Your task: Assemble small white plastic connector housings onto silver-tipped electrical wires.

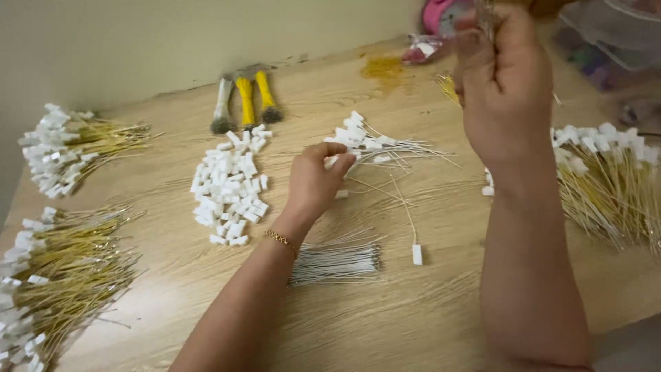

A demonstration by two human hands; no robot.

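My left hand (pixel 313 180) rests on the wooden counter (pixel 427 310), fingers curled onto a white-tagged silver wire (pixel 375 146) bundle. My right hand (pixel 506 83) is raised, fingers pinched together on thin wires. Loose white tags (pixel 231 186) lie just left.

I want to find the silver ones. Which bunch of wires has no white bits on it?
The silver wire bundle below the left hand. It is bare metal; the gold bunches and others carry white tips.

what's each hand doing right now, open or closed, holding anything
Left hand: fingers curled, closed on a white-tipped wire from the silver wire pile.
Right hand: raised, closed, pinching something thin; cannot tell what.
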